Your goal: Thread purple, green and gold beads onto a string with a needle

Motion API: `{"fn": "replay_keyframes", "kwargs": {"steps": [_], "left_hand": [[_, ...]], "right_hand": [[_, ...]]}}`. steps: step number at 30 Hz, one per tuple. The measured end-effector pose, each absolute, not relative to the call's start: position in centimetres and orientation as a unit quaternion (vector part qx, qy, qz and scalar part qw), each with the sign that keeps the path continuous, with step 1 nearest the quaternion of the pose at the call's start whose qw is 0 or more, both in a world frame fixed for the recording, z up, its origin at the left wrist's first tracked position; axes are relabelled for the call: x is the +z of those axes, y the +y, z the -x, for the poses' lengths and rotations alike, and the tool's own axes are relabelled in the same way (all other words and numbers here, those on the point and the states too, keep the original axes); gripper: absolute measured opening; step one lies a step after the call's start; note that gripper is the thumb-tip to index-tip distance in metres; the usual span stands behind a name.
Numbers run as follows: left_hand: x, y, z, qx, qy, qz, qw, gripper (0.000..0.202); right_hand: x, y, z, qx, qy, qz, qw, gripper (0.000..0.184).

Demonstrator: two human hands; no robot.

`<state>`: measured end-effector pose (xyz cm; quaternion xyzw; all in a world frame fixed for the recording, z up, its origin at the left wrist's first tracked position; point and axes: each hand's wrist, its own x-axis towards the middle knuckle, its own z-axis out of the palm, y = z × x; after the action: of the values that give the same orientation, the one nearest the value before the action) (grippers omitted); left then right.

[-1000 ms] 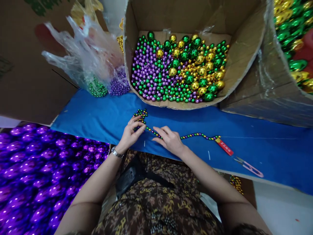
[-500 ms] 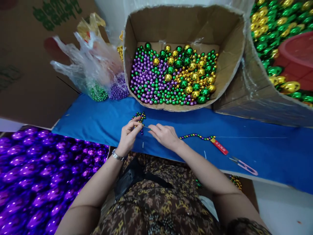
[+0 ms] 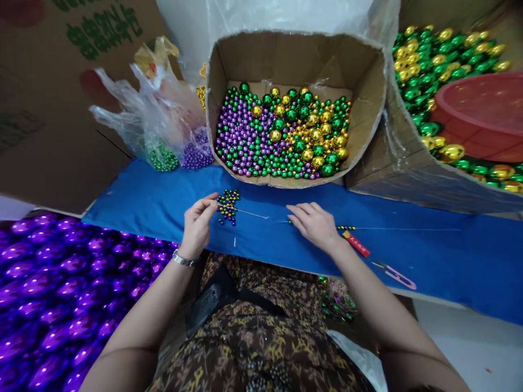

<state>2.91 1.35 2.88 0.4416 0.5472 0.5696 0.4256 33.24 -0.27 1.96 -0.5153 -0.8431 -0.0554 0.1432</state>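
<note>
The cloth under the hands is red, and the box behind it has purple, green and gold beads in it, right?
Not quite. The cloth is blue, not red; the head view shows it under both the left hand and the right hand. The rest is right: the cardboard box behind it holds purple, green and gold beads.

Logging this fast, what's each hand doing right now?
Left hand: closed in a pinch at the bead cluster.
Right hand: open, fingers flat on the string and bead strand.
</note>
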Motion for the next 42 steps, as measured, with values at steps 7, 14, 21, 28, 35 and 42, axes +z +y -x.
{"fn": "replay_keyframes", "kwargs": {"steps": [7,14,21,28,35,42], "left_hand": [[3.5,0.0,-5.2,0.502,0.519,-0.543,0.428,0.02],[3.2,0.3,-5.8,0.48,0.524,-0.542,0.448,0.022],[3.0,0.5,-7.3,0.458,0.488,-0.526,0.525,0.025],[1.6,0.5,-13.7,0.28,0.341,-0.644,0.626,0.027],[3.9,4.2,-20.9,0.264,0.292,-0.69,0.607,0.033],[10.4,5.7,-25.6,0.335,0.265,-0.712,0.557,0.024]], "right_hand": [[1.4,-1.6,-26.9,0.036,-0.888,0.412,0.202,0.031],[-0.5,-2.4,-27.7,0.084,-0.875,0.427,0.211,0.029],[0.3,-3.3,-27.7,0.135,-0.806,0.508,0.272,0.026],[4.9,-2.4,-27.5,0.24,-0.728,0.536,0.354,0.029],[11.4,-3.6,-34.7,0.249,-0.629,0.519,0.523,0.022],[18.7,-5.9,-40.8,0.183,-0.545,0.457,0.679,0.018]]}}
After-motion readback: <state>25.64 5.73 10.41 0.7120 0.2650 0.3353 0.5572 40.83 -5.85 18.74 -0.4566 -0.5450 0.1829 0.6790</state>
